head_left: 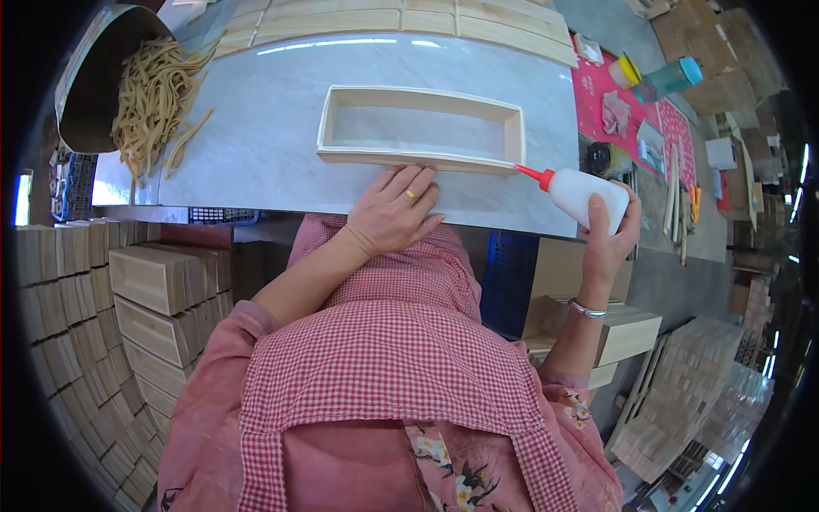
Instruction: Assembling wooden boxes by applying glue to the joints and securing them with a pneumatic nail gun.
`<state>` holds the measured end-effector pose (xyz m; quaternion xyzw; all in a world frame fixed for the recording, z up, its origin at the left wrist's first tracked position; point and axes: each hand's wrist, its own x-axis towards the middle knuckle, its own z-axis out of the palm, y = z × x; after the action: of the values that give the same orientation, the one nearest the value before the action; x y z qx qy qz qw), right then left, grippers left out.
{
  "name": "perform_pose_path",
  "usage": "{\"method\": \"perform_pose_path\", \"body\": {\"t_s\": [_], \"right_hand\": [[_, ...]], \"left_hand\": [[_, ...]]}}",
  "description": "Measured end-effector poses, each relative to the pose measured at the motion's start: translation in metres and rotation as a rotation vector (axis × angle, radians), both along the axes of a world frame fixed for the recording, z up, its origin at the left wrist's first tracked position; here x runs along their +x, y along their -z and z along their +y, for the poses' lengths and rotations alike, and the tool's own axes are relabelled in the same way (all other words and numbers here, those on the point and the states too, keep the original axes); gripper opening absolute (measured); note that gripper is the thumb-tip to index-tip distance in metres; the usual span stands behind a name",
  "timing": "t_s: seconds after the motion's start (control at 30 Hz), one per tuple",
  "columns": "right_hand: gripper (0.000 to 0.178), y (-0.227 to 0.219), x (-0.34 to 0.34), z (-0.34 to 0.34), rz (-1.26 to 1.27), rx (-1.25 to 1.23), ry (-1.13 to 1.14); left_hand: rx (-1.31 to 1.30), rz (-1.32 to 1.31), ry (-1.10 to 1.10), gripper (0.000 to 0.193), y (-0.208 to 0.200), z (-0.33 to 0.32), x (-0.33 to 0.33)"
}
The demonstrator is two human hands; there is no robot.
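Note:
A rectangular wooden frame [418, 160] stands on the marble-patterned tabletop [264, 111], with the tabletop showing through its middle. A white line, which looks like glue, runs along its upper rim. My right hand [610, 224] is wrapped round a white squeeze bottle [584, 194] with a red nozzle, tilted to the left. The nozzle's tip is at the frame's near right corner. At the table's near edge lies my left hand [397, 207], fingertips against the frame's near side. Its fingers are stretched out and hold nothing; a ring is on one of them.
A tipped metal container [81, 94] spills tan rubber bands [158, 102] on the left. Thin wooden boards [358, 19] line the far edge. To the right are a turquoise bottle [670, 79] and a pink cloth [614, 113]. Wooden boxes [145, 277] are stacked below left.

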<state>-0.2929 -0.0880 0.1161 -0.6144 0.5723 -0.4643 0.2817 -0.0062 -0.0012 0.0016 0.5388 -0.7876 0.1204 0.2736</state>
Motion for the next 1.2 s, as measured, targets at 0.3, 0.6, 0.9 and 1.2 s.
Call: {"method": "perform_pose_path", "body": {"t_s": [0.3, 0.6, 0.9, 1.2], "right_hand": [[0.035, 0.005, -0.005, -0.010, -0.008, -0.027, 0.034], [0.039, 0.030, 0.012, -0.070, 0.004, -0.151, 0.047], [0.037, 0.040, 0.009, -0.135, -0.089, -0.238, 0.215], [0.055, 0.032, -0.025, -0.277, 0.473, -0.219, 0.173]], "left_hand": [[0.012, -0.007, 0.002, 0.036, -0.007, 0.001, 0.000], [0.075, -0.020, -0.003, 0.040, -0.006, -0.001, 0.000], [0.089, -0.017, 0.015, 0.038, -0.015, 0.001, 0.001], [0.090, -0.028, 0.088, 0.039, -0.015, -0.001, -0.004]]}}
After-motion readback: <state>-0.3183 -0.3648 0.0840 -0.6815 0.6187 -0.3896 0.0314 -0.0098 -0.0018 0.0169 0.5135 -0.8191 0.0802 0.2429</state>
